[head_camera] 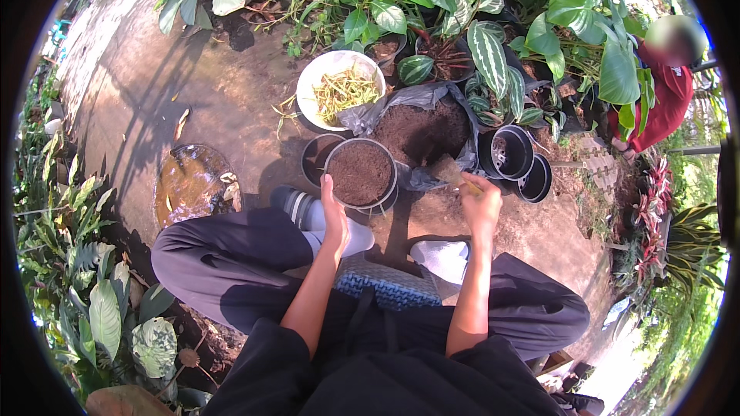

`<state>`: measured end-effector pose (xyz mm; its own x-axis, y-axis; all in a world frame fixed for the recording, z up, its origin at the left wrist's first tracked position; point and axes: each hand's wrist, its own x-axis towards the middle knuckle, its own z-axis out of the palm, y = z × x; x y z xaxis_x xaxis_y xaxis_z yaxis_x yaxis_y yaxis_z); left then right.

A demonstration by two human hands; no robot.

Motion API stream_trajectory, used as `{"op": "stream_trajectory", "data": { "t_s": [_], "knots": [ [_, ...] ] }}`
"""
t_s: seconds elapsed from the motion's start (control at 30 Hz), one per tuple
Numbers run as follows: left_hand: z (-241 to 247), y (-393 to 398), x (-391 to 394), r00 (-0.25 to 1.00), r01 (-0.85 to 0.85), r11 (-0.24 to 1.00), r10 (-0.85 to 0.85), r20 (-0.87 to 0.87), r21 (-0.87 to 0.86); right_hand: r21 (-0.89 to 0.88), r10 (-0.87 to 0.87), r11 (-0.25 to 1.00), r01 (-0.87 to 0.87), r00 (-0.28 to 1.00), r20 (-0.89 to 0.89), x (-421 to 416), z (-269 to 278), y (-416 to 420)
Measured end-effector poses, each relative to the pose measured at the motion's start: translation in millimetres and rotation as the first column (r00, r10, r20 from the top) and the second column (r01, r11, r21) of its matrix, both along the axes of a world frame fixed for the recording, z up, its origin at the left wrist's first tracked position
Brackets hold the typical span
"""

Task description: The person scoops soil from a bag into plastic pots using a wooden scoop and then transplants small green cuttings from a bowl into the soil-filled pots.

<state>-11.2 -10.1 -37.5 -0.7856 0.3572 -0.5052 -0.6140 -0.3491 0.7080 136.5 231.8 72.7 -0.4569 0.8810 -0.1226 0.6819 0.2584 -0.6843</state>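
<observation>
My left hand (336,213) grips the near left side of a round plant pot (361,173), filled almost to its rim with dark brown soil. This pot overlaps another soil-holding pot (315,156) to its left; part of a further pot shows below it. In my right hand (481,202) is the handle of a small trowel (448,170), its blade dirty and pointing up-left. The blade lies at the near edge of an open black plastic bag (428,98) of loose soil (425,127). Its tip is hard to tell from the soil.
Beyond the pots stands a white bucket (309,83) of cut plant stems. Empty black pots (511,153) are right of the bag. A water-filled basin (191,184) lies left. Leafy potted plants (404,17) line the far side. A person in a red shirt (665,98) is at far right.
</observation>
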Motion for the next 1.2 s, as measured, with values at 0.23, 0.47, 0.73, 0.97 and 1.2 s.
{"op": "stream_trajectory", "data": {
  "t_s": [0.23,0.47,0.73,0.97,1.2],
  "knots": [
    [20.0,8.5,4.0,0.997,-0.053,0.994,0.058,0.051,-0.09,0.121,-0.051,0.992,0.029,0.981,0.185,-48.2,-71.8,0.7],
    [-9.8,8.3,4.4,0.984,-0.166,0.986,0.166,0.068,-0.001,0.007,0.058,0.998,-0.059,0.994,0.092,-60.4,-59.7,-20.3],
    [0.8,7.2,5.5,0.999,-0.042,0.989,0.042,0.009,0.145,-0.155,0.066,0.979,-0.132,0.926,-0.371,-54.9,-90.4,-8.8],
    [-4.1,3.3,5.4,0.998,-0.056,0.996,0.056,-0.003,0.069,-0.47,-0.149,0.875,-0.117,0.859,-0.49,-43.7,-97.6,-15.4],
    [-11.9,4.5,5.3,0.996,-0.087,0.992,0.087,0.006,0.093,-0.651,-0.296,0.753,-0.089,0.839,-0.457,-52.9,-81.6,-34.0]
  ]
}}
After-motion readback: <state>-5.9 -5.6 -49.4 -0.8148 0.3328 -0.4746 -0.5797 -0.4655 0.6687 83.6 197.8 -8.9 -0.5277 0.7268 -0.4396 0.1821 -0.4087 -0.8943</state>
